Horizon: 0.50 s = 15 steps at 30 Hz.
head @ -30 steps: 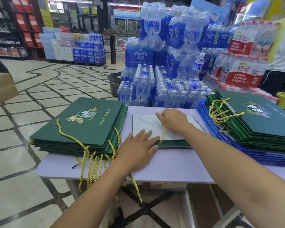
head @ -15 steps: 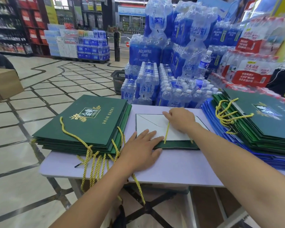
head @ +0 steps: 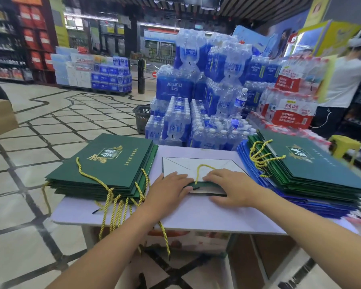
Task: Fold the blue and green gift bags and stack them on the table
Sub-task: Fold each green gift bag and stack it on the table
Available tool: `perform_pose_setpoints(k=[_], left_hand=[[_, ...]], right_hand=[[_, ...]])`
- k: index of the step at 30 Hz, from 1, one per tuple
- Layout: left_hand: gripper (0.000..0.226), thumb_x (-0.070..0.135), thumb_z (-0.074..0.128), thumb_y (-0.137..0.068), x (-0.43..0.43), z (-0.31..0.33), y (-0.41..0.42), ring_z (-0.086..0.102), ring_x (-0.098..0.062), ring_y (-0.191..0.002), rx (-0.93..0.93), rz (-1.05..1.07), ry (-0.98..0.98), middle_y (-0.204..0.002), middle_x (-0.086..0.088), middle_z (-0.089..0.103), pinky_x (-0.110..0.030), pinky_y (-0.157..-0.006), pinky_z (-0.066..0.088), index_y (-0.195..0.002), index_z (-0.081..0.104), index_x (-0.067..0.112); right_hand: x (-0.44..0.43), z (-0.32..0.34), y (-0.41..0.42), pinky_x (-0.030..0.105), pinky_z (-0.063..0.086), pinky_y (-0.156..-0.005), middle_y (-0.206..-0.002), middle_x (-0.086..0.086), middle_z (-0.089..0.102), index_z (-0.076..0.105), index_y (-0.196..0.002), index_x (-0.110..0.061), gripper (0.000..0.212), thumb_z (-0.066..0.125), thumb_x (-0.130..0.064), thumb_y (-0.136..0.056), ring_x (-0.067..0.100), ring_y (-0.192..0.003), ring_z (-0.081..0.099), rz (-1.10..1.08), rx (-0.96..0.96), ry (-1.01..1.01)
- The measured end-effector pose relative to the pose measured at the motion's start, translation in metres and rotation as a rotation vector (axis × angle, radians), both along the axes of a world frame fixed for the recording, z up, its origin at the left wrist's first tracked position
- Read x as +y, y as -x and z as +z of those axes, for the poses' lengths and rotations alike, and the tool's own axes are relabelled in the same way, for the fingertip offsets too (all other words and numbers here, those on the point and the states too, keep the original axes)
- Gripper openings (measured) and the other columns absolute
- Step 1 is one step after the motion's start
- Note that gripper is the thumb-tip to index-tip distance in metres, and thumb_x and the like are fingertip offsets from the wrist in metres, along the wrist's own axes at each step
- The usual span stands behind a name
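A green gift bag (head: 198, 165) lies flat in the middle of the table (head: 196, 215), its white inside face up and a yellow cord handle looping over it. My left hand (head: 169, 189) presses flat on its near left edge. My right hand (head: 231, 187) presses flat on its near right edge, close beside the left. A stack of folded green bags (head: 106, 163) sits on the left, cords hanging over the table's front. On the right is a stack of green bags (head: 308, 170) on top of blue bags (head: 321, 209).
Shrink-wrapped packs of water bottles (head: 196, 101) are piled right behind the table. A person in a white shirt (head: 346, 80) stands at the far right, beside a yellow stool (head: 344, 142). A cardboard box (head: 0, 117) sits on the tiled floor at left.
My right hand has moved from the bag's far middle to its near edge. My left hand has slid right onto the bag. The view has shifted a little.
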<state>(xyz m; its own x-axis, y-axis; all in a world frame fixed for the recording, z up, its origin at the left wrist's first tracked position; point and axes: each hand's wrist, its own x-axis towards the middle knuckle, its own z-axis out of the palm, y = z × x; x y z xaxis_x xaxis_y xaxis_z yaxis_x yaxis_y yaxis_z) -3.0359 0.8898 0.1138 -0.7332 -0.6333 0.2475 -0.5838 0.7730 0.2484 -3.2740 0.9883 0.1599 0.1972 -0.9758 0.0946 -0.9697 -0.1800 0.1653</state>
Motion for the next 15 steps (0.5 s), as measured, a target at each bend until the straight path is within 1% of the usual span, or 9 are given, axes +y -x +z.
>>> perform_pose_setpoints(k=[3, 5, 6, 7, 8, 9, 11, 13, 15], left_hand=[[0.04, 0.054, 0.033, -0.108, -0.001, 0.011, 0.0, 0.05, -0.015, -0.134, 0.015, -0.011, 0.113, -0.138, 0.02, 0.058, -0.046, -0.106, 0.043, -0.137, 0.055, 0.041], [0.04, 0.056, 0.036, -0.105, -0.002, 0.026, 0.0, 0.06, -0.016, -0.119, 0.098, -0.009, 0.196, -0.124, 0.016, 0.067, -0.043, -0.094, 0.049, -0.127, 0.063, 0.038], [0.043, 0.058, 0.037, -0.103, -0.003, 0.036, 0.0, 0.063, -0.017, -0.116, 0.173, 0.001, 0.239, -0.123, 0.014, 0.069, -0.042, -0.093, 0.05, -0.125, 0.066, 0.035], [0.048, 0.059, 0.036, -0.101, -0.005, 0.046, -0.001, 0.062, -0.019, -0.118, 0.256, 0.021, 0.289, -0.126, 0.011, 0.069, -0.042, -0.095, 0.05, -0.127, 0.067, 0.033], [0.053, 0.059, 0.036, -0.1, -0.006, 0.059, -0.003, 0.06, -0.02, -0.124, 0.335, 0.05, 0.34, -0.134, 0.006, 0.066, -0.043, -0.099, 0.049, -0.133, 0.064, 0.029], [0.055, 0.058, 0.037, -0.101, -0.008, 0.07, -0.004, 0.055, -0.022, -0.131, 0.415, 0.082, 0.382, -0.142, 0.001, 0.06, -0.043, -0.104, 0.046, -0.14, 0.059, 0.026], [0.057, 0.049, 0.04, -0.102, -0.009, 0.094, -0.007, 0.045, -0.024, -0.141, 0.578, 0.13, 0.414, -0.153, -0.005, 0.049, -0.042, -0.112, 0.04, -0.15, 0.048, 0.018], [0.059, 0.042, 0.042, -0.102, -0.011, 0.115, -0.01, 0.037, -0.024, -0.147, 0.707, 0.16, 0.401, -0.16, -0.006, 0.04, -0.042, -0.115, 0.035, -0.154, 0.039, 0.016], [0.061, 0.039, 0.042, -0.1, -0.014, 0.129, -0.011, 0.033, -0.024, -0.15, 0.752, 0.171, 0.375, -0.163, -0.006, 0.035, -0.044, -0.117, 0.035, -0.157, 0.034, 0.017]], right_hand=[[0.008, 0.001, -0.006, 0.037, 0.052, -0.084, -0.141, -0.012, 0.055, 0.051, -0.143, -0.031, 0.044, 0.051, -0.042, -0.1, 0.017, -0.125, 0.055, -0.018, 0.055, 0.107], [0.008, 0.008, -0.008, 0.035, 0.054, -0.067, -0.124, -0.007, 0.068, 0.063, -0.131, -0.027, 0.034, 0.063, -0.027, -0.098, 0.021, -0.109, 0.066, -0.011, 0.063, 0.262], [0.006, 0.012, -0.007, 0.034, 0.054, -0.059, -0.113, -0.006, 0.072, 0.067, -0.124, -0.027, 0.031, 0.069, -0.022, -0.093, 0.022, -0.1, 0.07, -0.014, 0.05, 0.338], [0.005, 0.019, -0.006, 0.034, 0.055, -0.056, -0.108, -0.007, 0.073, 0.067, -0.119, -0.029, 0.029, 0.071, -0.021, -0.092, 0.022, -0.096, 0.071, -0.048, 0.03, 0.387], [0.003, 0.028, -0.007, 0.037, 0.057, -0.058, -0.108, -0.008, 0.072, 0.065, -0.118, -0.031, 0.025, 0.067, -0.023, -0.094, 0.022, -0.098, 0.07, -0.084, 0.001, 0.403], [0.003, 0.039, -0.009, 0.04, 0.057, -0.061, -0.109, -0.008, 0.071, 0.062, -0.119, -0.032, 0.024, 0.063, -0.026, -0.096, 0.023, -0.1, 0.069, -0.122, -0.023, 0.417], [0.0, 0.061, -0.011, 0.041, 0.052, -0.064, -0.109, -0.003, 0.071, 0.06, -0.121, -0.027, 0.023, 0.059, -0.027, -0.098, 0.03, -0.099, 0.068, -0.166, -0.093, 0.454], [-0.002, 0.085, -0.014, 0.041, 0.044, -0.062, -0.1, 0.006, 0.071, 0.058, -0.114, -0.019, 0.014, 0.05, -0.028, -0.105, 0.037, -0.089, 0.067, -0.201, -0.21, 0.521], [-0.003, 0.106, -0.017, 0.042, 0.041, -0.062, -0.087, 0.009, 0.066, 0.054, -0.103, -0.015, 0.015, 0.046, -0.026, -0.108, 0.037, -0.079, 0.061, -0.185, -0.395, 0.592]])
